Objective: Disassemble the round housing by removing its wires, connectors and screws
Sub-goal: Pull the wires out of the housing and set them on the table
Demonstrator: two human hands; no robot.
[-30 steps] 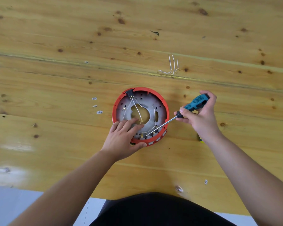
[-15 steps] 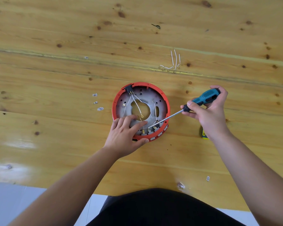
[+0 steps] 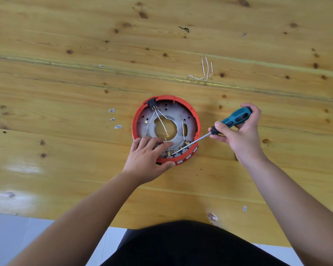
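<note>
The round red housing (image 3: 195, 120) with a grey inner plate lies on the wooden table (image 3: 65, 150). White wires (image 3: 160, 120) run from a black connector (image 3: 151, 103) at its top rim. My left hand (image 3: 148, 158) grips the near rim, fingers inside, thumb outside. My right hand (image 3: 240, 131) holds a teal-handled screwdriver (image 3: 236, 116). Its shaft slants down-left, and the tip sits among the brass terminals (image 3: 173, 152) at the near rim.
A bundle of loose white wires (image 3: 205, 72) lies beyond the housing. Small white labels (image 3: 115, 120) sit to its left, another one (image 3: 244, 208) near the front edge. A small dark scrap (image 3: 185, 29) lies far back. A dark object shows under my right wrist.
The view shifted slightly. The right hand and screwdriver handle rose a little and moved right, while the tip stays at the near terminals. My left hand keeps its grip.
</note>
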